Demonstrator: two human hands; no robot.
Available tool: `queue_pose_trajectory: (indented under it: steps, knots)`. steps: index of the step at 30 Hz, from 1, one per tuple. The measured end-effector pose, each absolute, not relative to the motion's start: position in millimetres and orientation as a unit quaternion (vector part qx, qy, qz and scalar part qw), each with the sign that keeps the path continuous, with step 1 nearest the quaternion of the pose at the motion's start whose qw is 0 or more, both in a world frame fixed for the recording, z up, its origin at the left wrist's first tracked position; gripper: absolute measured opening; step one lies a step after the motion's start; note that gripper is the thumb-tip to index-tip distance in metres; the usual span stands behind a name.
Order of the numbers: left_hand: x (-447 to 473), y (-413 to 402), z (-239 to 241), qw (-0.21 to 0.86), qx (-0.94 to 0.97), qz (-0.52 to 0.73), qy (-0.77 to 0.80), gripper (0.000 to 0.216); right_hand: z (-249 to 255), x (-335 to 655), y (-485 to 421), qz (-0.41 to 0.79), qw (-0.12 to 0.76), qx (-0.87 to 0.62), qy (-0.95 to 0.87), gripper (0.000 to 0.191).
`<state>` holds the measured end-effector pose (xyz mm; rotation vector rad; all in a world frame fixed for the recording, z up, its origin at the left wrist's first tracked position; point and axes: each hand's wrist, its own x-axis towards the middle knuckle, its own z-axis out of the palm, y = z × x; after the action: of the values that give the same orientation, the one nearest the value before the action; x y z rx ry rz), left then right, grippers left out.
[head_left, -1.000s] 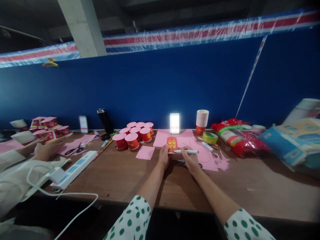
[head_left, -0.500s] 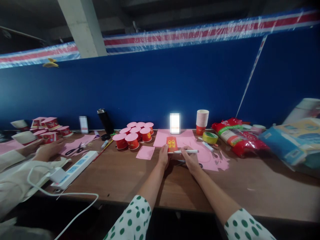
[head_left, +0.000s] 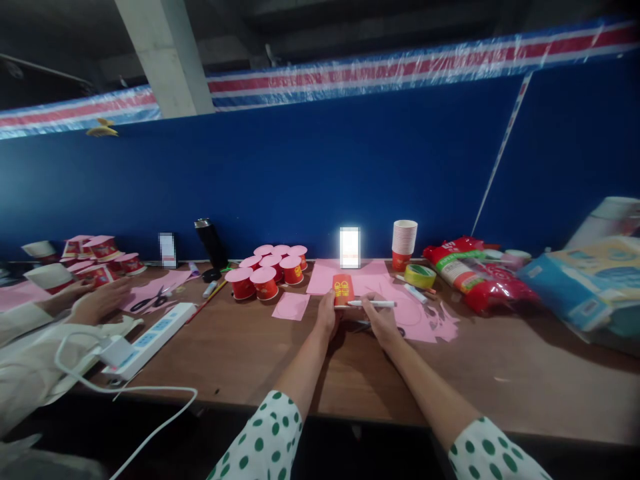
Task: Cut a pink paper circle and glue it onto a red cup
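Observation:
My left hand (head_left: 327, 313) is closed around a red paper cup (head_left: 343, 289) with yellow lettering, held above the table. Between the fingers of my right hand (head_left: 379, 317) is a white marker (head_left: 371, 304), its tip pointing left toward the cup. Pink paper sheets (head_left: 320, 277) lie behind and to the right of my hands. Scissors, mostly hidden, show beneath my right hand. A small pink square (head_left: 291, 307) with a drawn curve rests to the left. Beyond it stand several red cups (head_left: 267, 283) topped with pink paper discs.
At the right are a stack of paper cups (head_left: 404, 240), a yellow tape roll (head_left: 420, 275), a red bag (head_left: 475, 277) and a blue package (head_left: 570, 287). Leftward lie a white power strip (head_left: 155, 337), a black flask (head_left: 210, 243) and scissors (head_left: 150, 300). Another person's hands (head_left: 100, 301) are at far left.
The cup has turned slightly in my left hand, so its yellow lettering has shifted left. The marker stays close to it. At far left, the co-worker's hand has moved a little.

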<state>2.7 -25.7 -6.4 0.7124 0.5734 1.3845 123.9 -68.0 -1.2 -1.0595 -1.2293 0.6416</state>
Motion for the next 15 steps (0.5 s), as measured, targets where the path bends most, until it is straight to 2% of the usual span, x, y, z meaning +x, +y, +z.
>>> queue_pose_trajectory:
  steps: [15]
  knots:
    - [4.8, -22.4, -8.9, 0.675, 0.323, 0.613, 0.254, 0.035, -0.9, 123.1, -68.9, 0.301, 0.637, -0.465, -0.535, 0.027]
